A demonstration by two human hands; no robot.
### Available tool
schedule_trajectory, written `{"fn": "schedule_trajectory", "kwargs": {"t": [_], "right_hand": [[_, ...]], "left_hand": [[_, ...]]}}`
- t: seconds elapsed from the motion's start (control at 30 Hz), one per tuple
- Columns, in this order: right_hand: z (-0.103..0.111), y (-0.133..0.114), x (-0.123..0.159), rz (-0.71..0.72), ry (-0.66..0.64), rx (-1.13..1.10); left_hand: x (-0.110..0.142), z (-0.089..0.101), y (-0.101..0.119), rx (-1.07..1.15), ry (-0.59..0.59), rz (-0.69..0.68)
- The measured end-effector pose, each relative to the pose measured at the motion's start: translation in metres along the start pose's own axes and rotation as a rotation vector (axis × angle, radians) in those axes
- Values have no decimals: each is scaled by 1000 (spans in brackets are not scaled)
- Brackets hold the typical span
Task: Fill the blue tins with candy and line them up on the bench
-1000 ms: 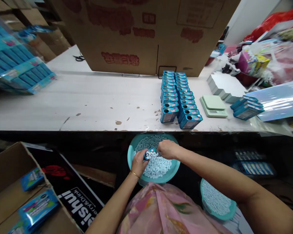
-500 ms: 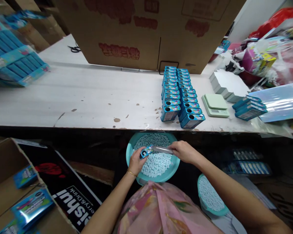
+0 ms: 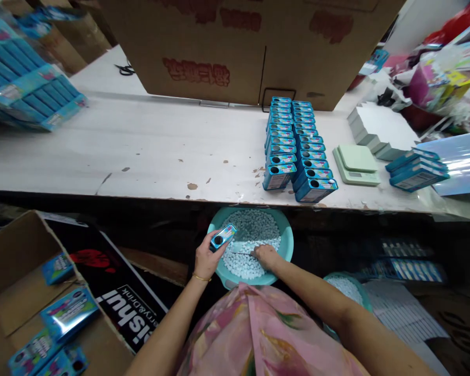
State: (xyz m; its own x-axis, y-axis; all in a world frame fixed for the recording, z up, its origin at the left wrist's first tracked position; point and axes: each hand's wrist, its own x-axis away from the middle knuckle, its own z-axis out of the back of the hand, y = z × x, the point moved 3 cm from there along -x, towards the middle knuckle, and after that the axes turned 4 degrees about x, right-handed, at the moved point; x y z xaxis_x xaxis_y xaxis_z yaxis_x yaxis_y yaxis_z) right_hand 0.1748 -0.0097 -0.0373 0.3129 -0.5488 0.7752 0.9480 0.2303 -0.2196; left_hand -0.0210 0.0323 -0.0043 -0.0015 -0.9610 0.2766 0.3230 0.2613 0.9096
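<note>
My left hand (image 3: 206, 261) grips a small blue candy tin (image 3: 224, 237), tilted over the left rim of a turquoise basin (image 3: 287, 237). A dark round opening shows at the tin's near end. The basin is full of small pale-blue pellets (image 3: 243, 269). Down among them is my right hand (image 3: 267, 257), its fingers closed round the end of a clear scoop (image 3: 241, 248), which is partly sunk in the pellets and hard to make out.
Two rows of upright blue tins (image 3: 280, 141) stand on the white table (image 3: 152, 151), beside a pale-green scale (image 3: 356, 164) and stacked white cards (image 3: 382, 128). A large carton (image 3: 243, 62) stands behind. Lower left, an open box (image 3: 19, 292) holds blue tins. A second basin (image 3: 347, 290) sits at right.
My right hand has drawn the scoop away from the tin's opening and lowered it into the pellets. The left hand has shifted left a little with the tin. The view has moved slightly.
</note>
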Motion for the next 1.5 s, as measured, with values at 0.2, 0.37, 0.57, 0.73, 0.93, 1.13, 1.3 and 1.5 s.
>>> {"fn": "schedule_trajectory", "kwargs": {"t": [0.2,0.37,0.57,0.73,0.93,1.13,1.3,1.5], "right_hand": [[8,19,6,54,-82,-174],[48,32,22,75,-10,-369],[117,25,53,155,9,-467],[154,-5,56,107,38,-102],[176,-47,54,-58,-1,210],[170,-3,72,-27,24,140],[95,39,37,-140,72,82],[18,1,1,-39,-14,68]], "left_hand": [[-2,-1,-2,15,32,53],[-4,-2,-2,38,34,55],[-4,-15,-2,-50,-68,-38],[1,-29,1,-171,-149,-167],[4,-39,1,-210,-205,-244],[0,-26,-3,-140,-114,-158],[-2,-10,3,-74,-43,-41],[1,-4,5,-55,-6,-5]]}}
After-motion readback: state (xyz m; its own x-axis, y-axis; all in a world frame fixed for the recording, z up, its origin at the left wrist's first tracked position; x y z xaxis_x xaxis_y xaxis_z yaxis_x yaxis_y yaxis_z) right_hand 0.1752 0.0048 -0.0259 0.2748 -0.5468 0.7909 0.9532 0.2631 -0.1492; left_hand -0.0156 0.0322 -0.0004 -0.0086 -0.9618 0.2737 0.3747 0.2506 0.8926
